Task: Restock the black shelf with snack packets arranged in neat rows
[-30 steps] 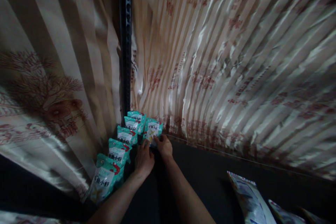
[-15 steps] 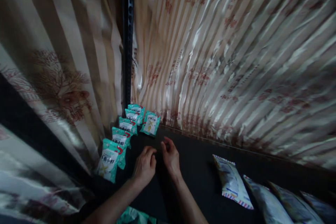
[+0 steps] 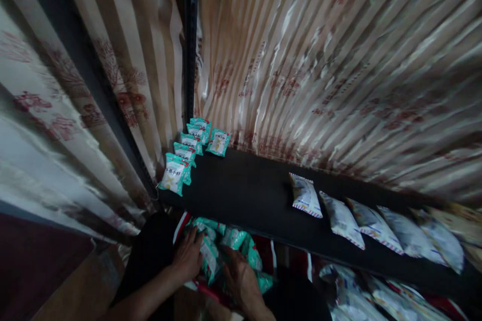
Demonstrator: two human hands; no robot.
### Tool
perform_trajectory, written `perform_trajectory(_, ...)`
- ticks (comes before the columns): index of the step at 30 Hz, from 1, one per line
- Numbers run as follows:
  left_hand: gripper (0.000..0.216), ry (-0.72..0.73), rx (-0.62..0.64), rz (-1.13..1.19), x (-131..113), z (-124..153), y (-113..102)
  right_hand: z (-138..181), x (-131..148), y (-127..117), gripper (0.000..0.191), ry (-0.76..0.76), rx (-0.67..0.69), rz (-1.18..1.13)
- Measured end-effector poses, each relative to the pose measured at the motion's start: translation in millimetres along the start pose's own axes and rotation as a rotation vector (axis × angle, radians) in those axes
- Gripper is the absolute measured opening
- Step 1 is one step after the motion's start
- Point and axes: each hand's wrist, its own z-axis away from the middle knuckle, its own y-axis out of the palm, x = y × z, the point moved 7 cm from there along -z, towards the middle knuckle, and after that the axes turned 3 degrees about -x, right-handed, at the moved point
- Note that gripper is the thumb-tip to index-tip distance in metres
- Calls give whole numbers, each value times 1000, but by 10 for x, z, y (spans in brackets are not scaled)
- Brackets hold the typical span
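Below the front edge of the black shelf (image 3: 248,185), teal packets (image 3: 233,238) lie heaped in a red, white-edged container (image 3: 181,224). The left hand (image 3: 188,257) is at the left side of a nearer packet (image 3: 210,259), fingers bent; whether it grips cannot be told. The right hand (image 3: 241,276) reaches down into the heap with its fingers partly lost in shadow and blur, so its hold cannot be told either. For sound handling, 1 packet at a time is probably best taken by its flat sealed edge, with the neighbours pressed lightly aside; squeezing the filled middle would risk crumpling the film or straining a seam. Support from beneath by the other hand would likely keep the contents even. The heaped packets are glossy and creased, jumbled at differing angles, their pale panels partly visible. On the shelf at the left, shelved teal packets (image 3: 173,173) form a line, each with a white panel and dark characters; 1 further packet (image 3: 218,142) sits just beside the line's far end. Well apart to the right lie pale, stripe-ended packets (image 3: 307,194); a pleated curtain (image 3: 286,85) backs the shelf.
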Motion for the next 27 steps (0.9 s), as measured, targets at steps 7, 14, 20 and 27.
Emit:
perform_trajectory(7, 57, -24, 11, 72, 71, 13, 36, 236, -3, 289, 42, 11, 50, 131)
perform_trajectory(14, 46, 6, -183, 136, -90, 230, -323, 306, 165, 60, 47, -3, 21, 122)
perform_trajectory(20, 41, 82, -242, -25, -498, 420, -792, 373, 431, -67, 65, -48, -143, -6)
perform_trajectory(27, 43, 241, -303, -44, -933, 547, -1169, 270, 464, -284, 59, 72, -360, -301)
